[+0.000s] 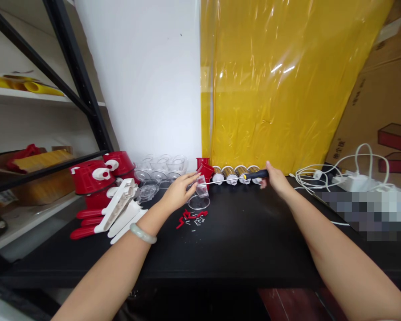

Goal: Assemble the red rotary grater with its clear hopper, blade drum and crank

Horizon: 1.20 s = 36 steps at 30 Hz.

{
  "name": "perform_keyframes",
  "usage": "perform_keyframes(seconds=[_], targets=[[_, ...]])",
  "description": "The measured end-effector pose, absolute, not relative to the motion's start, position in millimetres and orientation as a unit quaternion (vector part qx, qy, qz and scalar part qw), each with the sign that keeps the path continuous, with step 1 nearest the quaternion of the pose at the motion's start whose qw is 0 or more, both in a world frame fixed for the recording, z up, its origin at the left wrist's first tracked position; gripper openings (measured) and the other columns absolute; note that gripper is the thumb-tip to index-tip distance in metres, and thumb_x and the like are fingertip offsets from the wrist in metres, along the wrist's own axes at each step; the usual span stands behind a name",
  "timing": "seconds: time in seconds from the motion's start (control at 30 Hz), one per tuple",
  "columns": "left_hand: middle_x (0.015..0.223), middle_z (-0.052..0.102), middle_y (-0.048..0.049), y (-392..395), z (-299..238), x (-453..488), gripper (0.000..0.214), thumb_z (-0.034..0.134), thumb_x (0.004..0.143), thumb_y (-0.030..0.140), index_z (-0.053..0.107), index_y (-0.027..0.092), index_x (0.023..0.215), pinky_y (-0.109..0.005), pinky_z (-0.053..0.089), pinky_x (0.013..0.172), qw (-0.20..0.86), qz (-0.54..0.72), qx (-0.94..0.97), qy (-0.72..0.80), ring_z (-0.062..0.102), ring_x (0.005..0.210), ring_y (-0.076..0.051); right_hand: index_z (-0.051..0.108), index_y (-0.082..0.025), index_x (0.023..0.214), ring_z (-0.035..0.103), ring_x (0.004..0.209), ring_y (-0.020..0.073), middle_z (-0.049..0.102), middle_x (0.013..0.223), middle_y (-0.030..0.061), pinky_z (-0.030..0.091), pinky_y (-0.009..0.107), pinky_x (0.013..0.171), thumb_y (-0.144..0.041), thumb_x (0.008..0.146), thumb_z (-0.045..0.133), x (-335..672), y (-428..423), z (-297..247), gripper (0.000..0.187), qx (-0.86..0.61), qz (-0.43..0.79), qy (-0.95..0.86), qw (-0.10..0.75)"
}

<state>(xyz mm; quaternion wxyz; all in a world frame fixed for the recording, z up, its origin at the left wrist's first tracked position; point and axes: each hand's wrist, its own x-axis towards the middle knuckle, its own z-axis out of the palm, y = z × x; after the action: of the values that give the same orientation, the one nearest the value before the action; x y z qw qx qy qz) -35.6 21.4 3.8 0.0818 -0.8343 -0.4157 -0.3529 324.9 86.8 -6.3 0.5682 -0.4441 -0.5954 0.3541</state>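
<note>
My left hand (180, 191) is closed on a clear plastic part (202, 189), whose round rim hangs just above or on the black tabletop; I cannot tell if it touches. My right hand (276, 179) grips the dark handle of a screwdriver (256, 175). Its long shaft lies nearly level and points left, with the tip at the clear part. Below my left hand lie small red plastic pieces (186, 216) and several small screws (198, 221). Behind the shaft stand several metal grater drums (230, 175) with white ends. Red plastic pieces (206, 169) sit behind the clear part.
Left on the black table (240, 249) are red housings (92, 177), white arms with red handles (115, 207), and several clear plastic parts (160, 167). Tangled white cables and a power adapter (354, 183) lie right. A yellow-wrapped panel (270, 89) stands behind; shelves (26, 93) are left.
</note>
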Motion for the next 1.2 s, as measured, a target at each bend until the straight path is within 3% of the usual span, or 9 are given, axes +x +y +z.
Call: perform_keyframes(seconds=[0.17, 0.37, 0.53, 0.7, 0.77, 0.93, 1.0, 1.1, 1.2], targets=[[0.133, 0.058, -0.0085, 22.6, 1.7, -37.1, 0.042, 0.042, 0.096, 0.037, 0.056, 0.022, 0.132, -0.041, 0.042, 0.107, 0.082, -0.354, -0.834, -0.416, 0.055, 0.122, -0.023, 0.050, -0.028, 0.089, 0.065, 0.068, 0.0171, 0.066, 0.079, -0.0031, 0.054, 0.032, 0.060, -0.050, 0.071, 0.064, 319.5, 86.3, -5.2, 0.032, -0.354, 0.423, -0.553, 0.625], [0.134, 0.058, -0.0092, 23.5, 0.9, -37.7, 0.043, 0.041, 0.096, 0.037, 0.055, 0.021, 0.133, -0.042, 0.041, 0.107, 0.083, -0.348, -0.835, -0.417, 0.054, 0.123, -0.023, 0.051, -0.024, 0.076, 0.044, 0.035, 0.0133, 0.047, 0.044, -0.0059, 0.043, 0.029, 0.044, -0.064, 0.079, 0.053, 320.1, 81.4, -4.0, 0.040, -0.425, 0.356, -0.595, 0.581], [0.133, 0.058, -0.0092, 23.7, 0.2, -38.3, 0.043, 0.040, 0.096, 0.037, 0.054, 0.023, 0.134, -0.043, 0.042, 0.106, 0.082, -0.351, -0.836, -0.414, 0.055, 0.122, -0.023, 0.047, -0.028, 0.090, 0.064, 0.064, 0.0180, 0.064, 0.076, -0.0017, 0.052, 0.033, 0.059, -0.049, 0.072, 0.062, 318.4, 80.0, -0.3, 0.031, -0.352, 0.439, -0.556, 0.612], [0.132, 0.059, -0.0095, 23.4, 0.8, -37.9, 0.043, 0.040, 0.096, 0.037, 0.055, 0.022, 0.133, -0.043, 0.042, 0.106, 0.085, -0.352, -0.835, -0.415, 0.055, 0.122, -0.023, 0.048, -0.024, 0.077, 0.048, 0.037, 0.0120, 0.053, 0.048, -0.0045, 0.043, 0.027, 0.043, -0.062, 0.076, 0.059, 321.2, 81.7, -4.4, 0.040, -0.401, 0.394, -0.589, 0.580], [0.133, 0.058, -0.0094, 23.4, 1.1, -37.7, 0.043, 0.040, 0.096, 0.038, 0.055, 0.022, 0.133, -0.043, 0.042, 0.107, 0.086, -0.351, -0.834, -0.417, 0.055, 0.122, -0.023, 0.049, -0.023, 0.075, 0.049, 0.037, 0.0121, 0.054, 0.048, -0.0035, 0.043, 0.027, 0.042, -0.064, 0.079, 0.054, 321.3, 82.4, -5.0, 0.041, -0.406, 0.409, -0.575, 0.581], [0.133, 0.058, -0.0089, 23.3, 1.2, -37.6, 0.043, 0.040, 0.096, 0.038, 0.055, 0.022, 0.133, -0.043, 0.042, 0.106, 0.086, -0.352, -0.834, -0.416, 0.055, 0.122, -0.023, 0.050, -0.027, 0.092, 0.067, 0.067, 0.0144, 0.068, 0.085, -0.0033, 0.055, 0.031, 0.062, -0.047, 0.071, 0.069, 318.4, 79.9, -2.2, 0.035, -0.332, 0.478, -0.537, 0.611], [0.132, 0.059, -0.0093, 23.1, 1.2, -37.6, 0.043, 0.040, 0.096, 0.037, 0.056, 0.021, 0.132, -0.042, 0.043, 0.106, 0.087, -0.352, -0.833, -0.418, 0.055, 0.122, -0.023, 0.049, -0.027, 0.092, 0.066, 0.061, 0.0143, 0.068, 0.077, -0.0036, 0.054, 0.030, 0.060, -0.048, 0.070, 0.071, 318.9, 79.7, -2.7, 0.038, -0.339, 0.461, -0.558, 0.601], [0.132, 0.059, -0.0095, 23.0, 1.2, -37.8, 0.042, 0.041, 0.096, 0.037, 0.056, 0.021, 0.132, -0.042, 0.043, 0.106, 0.089, -0.349, -0.833, -0.419, 0.055, 0.122, -0.023, 0.050, -0.024, 0.080, 0.053, 0.038, 0.0126, 0.057, 0.050, -0.0042, 0.046, 0.026, 0.043, -0.059, 0.076, 0.063, 321.1, 82.7, -5.7, 0.038, -0.400, 0.405, -0.594, 0.568], [0.133, 0.059, -0.0093, 23.0, 1.5, -37.7, 0.043, 0.041, 0.096, 0.037, 0.055, 0.022, 0.133, -0.043, 0.043, 0.106, 0.087, -0.349, -0.834, -0.418, 0.055, 0.122, -0.023, 0.052, -0.023, 0.078, 0.056, 0.041, 0.0142, 0.060, 0.052, -0.0010, 0.047, 0.027, 0.042, -0.058, 0.080, 0.057, 321.5, 86.6, -7.8, 0.036, -0.422, 0.414, -0.573, 0.568]])
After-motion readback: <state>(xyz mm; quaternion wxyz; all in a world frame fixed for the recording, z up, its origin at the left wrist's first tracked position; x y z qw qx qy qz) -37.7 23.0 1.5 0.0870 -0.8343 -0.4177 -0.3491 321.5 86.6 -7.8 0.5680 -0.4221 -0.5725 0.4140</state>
